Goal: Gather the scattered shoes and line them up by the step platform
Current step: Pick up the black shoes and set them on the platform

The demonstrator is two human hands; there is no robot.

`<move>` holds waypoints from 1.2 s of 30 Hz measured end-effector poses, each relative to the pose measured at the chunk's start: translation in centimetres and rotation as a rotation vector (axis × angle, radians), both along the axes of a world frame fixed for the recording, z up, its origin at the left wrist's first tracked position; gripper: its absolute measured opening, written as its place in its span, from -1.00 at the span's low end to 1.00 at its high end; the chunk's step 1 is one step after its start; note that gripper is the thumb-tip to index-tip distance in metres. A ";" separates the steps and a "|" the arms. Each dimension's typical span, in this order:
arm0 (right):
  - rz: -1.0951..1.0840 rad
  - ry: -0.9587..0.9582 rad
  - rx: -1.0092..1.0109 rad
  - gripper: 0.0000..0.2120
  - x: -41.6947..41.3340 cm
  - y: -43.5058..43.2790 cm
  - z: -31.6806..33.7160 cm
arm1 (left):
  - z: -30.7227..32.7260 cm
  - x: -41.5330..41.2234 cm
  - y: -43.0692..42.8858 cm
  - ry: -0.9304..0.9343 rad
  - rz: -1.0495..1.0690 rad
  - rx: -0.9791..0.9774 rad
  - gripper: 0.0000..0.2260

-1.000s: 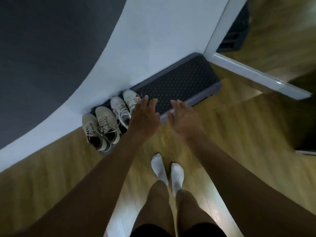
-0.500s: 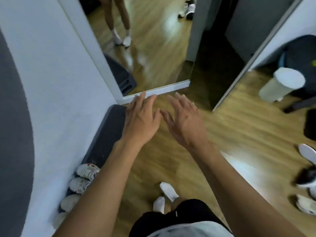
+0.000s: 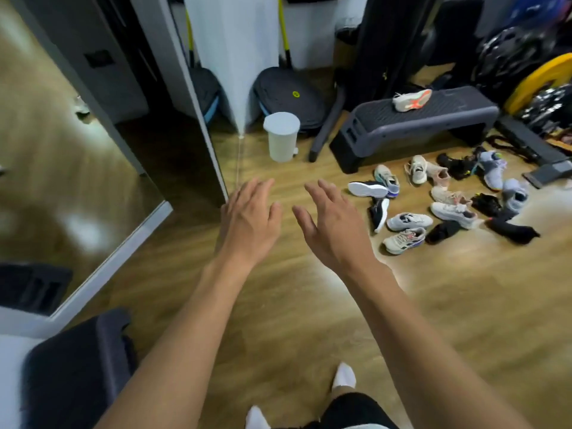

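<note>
Several scattered shoes (image 3: 439, 199) lie in a heap on the wooden floor at the right, white, grey, pink and black ones mixed. One pale shoe with orange trim (image 3: 411, 100) sits on top of a grey step platform (image 3: 411, 125) behind the heap. A second dark step platform (image 3: 74, 360) shows at the lower left by the wall. My left hand (image 3: 250, 221) and my right hand (image 3: 334, 227) hover side by side over bare floor, fingers spread, holding nothing, left of the heap.
A tall mirror (image 3: 62, 168) leans on the left wall. A white pedal bin (image 3: 281, 136) stands beyond my hands. Dark bags, a black stand and gym gear crowd the back and right. My white-socked feet (image 3: 343, 377) are at the bottom.
My view has swung right, away from the wall and the lined-up shoes, to face the heap of shoes. Both hands stayed raised and empty.
</note>
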State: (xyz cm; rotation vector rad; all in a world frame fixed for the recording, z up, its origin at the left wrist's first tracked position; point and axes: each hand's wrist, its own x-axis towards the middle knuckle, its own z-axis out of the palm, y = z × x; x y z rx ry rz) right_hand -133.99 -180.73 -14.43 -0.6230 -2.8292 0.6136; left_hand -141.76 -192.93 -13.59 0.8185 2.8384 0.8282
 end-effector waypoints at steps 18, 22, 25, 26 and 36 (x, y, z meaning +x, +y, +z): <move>-0.365 -0.074 -0.027 -0.56 12.9 36.8 -2.9 | -4.7 8.8 42.1 -0.063 -0.395 -0.043 -0.60; -0.421 -0.116 -0.063 -0.55 13.2 43.2 -4.6 | -7.0 8.0 49.8 -0.099 -0.443 -0.074 -0.59; -0.477 -0.158 -0.072 -0.55 13.9 48.3 -5.4 | -8.5 7.9 56.0 -0.155 -0.510 -0.060 -0.61; -0.498 -0.165 -0.075 -0.56 14.2 50.1 -5.5 | -8.9 8.1 58.0 -0.186 -0.532 -0.058 -0.61; -0.691 -0.165 -0.236 -0.53 17.0 66.5 -9.5 | -12.8 9.6 76.4 -0.260 -0.652 -0.198 -0.58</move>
